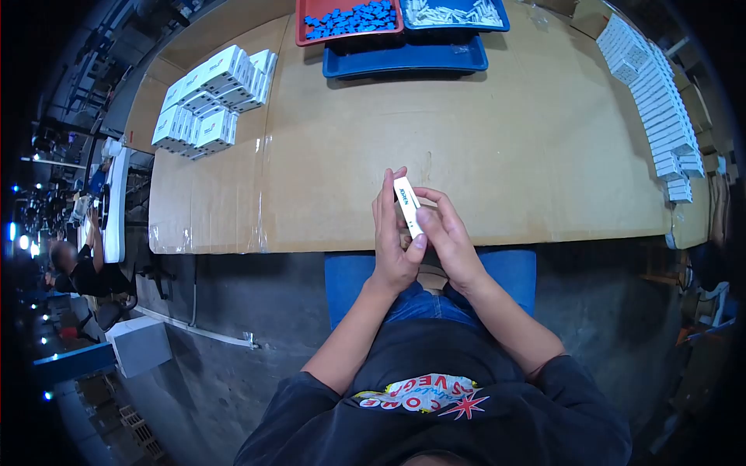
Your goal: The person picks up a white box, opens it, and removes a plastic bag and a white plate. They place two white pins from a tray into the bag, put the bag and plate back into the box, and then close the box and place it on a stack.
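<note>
A small white box (408,207) with dark lettering on its face is held between both hands, over the front edge of the cardboard-covered table (334,171). My left hand (394,241) is closed round the box's left side, its thumb near the lower end. From the right, my right hand (447,233) grips the same box, with the thumb on its lower part and the fingers behind its upper right side. The box is tilted, its upper end leaning left. What lies behind it is hidden by the hands.
A red tray (299,23) of blue pieces and a blue tray (505,17) of white pieces stand at the back, above another blue tray (404,64). White boxes (214,128) are stacked at left, more boxes (660,116) at right. A person (85,268) sits far left.
</note>
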Motion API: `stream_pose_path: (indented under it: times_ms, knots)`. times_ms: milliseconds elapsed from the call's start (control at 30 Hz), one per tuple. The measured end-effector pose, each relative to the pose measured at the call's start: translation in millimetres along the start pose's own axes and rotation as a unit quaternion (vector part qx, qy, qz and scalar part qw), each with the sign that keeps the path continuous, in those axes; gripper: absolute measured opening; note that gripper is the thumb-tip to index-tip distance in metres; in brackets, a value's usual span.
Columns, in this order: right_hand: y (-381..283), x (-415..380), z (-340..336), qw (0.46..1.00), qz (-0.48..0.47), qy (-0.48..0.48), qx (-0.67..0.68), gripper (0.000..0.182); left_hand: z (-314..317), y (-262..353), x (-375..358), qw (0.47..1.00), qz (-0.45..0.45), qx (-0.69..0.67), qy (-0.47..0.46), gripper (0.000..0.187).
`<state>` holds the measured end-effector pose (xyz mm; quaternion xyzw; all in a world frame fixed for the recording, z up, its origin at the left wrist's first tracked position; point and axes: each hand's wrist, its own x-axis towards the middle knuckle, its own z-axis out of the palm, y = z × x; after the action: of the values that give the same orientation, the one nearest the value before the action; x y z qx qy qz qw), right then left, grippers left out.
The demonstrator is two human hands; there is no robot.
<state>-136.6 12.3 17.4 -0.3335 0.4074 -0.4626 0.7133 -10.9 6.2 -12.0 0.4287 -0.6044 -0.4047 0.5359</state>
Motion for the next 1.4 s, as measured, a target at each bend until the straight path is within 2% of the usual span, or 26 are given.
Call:
stream_pose_path:
  times_ms: [100, 300, 400, 500, 600, 700, 800, 900, 1000, 1100, 1133, 1167, 1233, 1267, 1367, 1400]
  knots:
    - [3.4, -2.0, 3.6, 0.999, -0.010, 0.018, 0.028, 0.051, 6.5, -1.6, -3.4, 0.999, -0.009, -0.039, 0.023, 0.105]
    - [17.9, -2.7, 11.8, 0.998, -0.054, 0.013, 0.013, 0.053, 8.2, 0.9, -4.0, 0.995, 0.006, 0.073, 0.074, 0.100]
    - [19.0, -3.1, 16.5, 0.998, -0.057, 0.030, -0.005, 0.052, 7.5, -9.4, -4.3, 0.992, 0.036, 0.078, 0.097, 0.097]
    - [23.2, -6.0, 17.6, 0.995, -0.091, 0.022, -0.025, 0.051, 5.4, -9.5, -4.9, 0.992, 0.029, 0.059, 0.107, 0.093]
    - [30.1, -6.8, 13.9, 0.997, -0.076, 0.013, -0.032, 0.051, 5.5, -12.9, -4.8, 0.992, 0.028, 0.035, 0.114, 0.089]
    - [37.2, -4.3, 12.0, 0.993, -0.117, 0.012, -0.030, 0.051, 5.7, -14.8, -4.5, 0.992, 0.050, 0.013, 0.117, 0.086]
    - [33.2, -7.5, 9.6, 0.994, -0.097, 0.002, -0.043, 0.051, 5.1, -15.4, -9.0, 0.993, 0.016, -0.025, 0.115, 0.090]
    - [27.0, -8.3, 14.4, 0.990, -0.125, 0.005, -0.060, 0.051, 3.9, -16.6, -9.2, 0.994, 0.016, -0.030, 0.107, 0.092]
    - [22.6, -1.8, 7.5, 0.991, -0.086, -0.002, -0.099, 0.051, 1.5, -23.5, -7.0, 0.996, 0.013, -0.013, 0.086, 0.099]
    - [-8.0, -2.2, -13.4, 0.995, 0.027, -0.049, -0.089, 0.049, -0.2, -11.3, -2.6, 0.998, 0.011, 0.000, 0.054, 0.107]
    - [0.1, 1.6, -23.8, 0.990, 0.006, -0.060, -0.130, 0.058, 0.2, -11.7, -4.3, 0.999, -0.013, -0.035, 0.031, 0.103]
    - [1.4, -0.8, -27.9, 0.964, -0.079, -0.044, -0.249, 0.064, -0.4, -11.9, -5.3, 0.991, -0.080, -0.102, 0.035, 0.099]
    - [-8.7, -7.5, -26.6, 0.849, -0.243, -0.008, -0.468, 0.076, -1.4, -3.1, -1.4, 0.949, -0.209, -0.233, 0.043, 0.093]
    - [-12.7, -9.8, -29.5, 0.840, -0.262, -0.020, -0.475, 0.089, -0.4, 4.8, 0.1, 0.925, -0.278, -0.254, 0.039, 0.089]
    - [-8.6, -2.2, -42.2, 0.784, -0.357, -0.075, -0.502, 0.086, -1.4, 21.4, -2.4, 0.866, -0.398, -0.303, -0.010, 0.086]
    - [-11.6, -1.1, -44.4, 0.764, -0.362, -0.086, -0.528, 0.085, 2.7, 26.3, -3.9, 0.858, -0.395, -0.328, -0.005, 0.084]
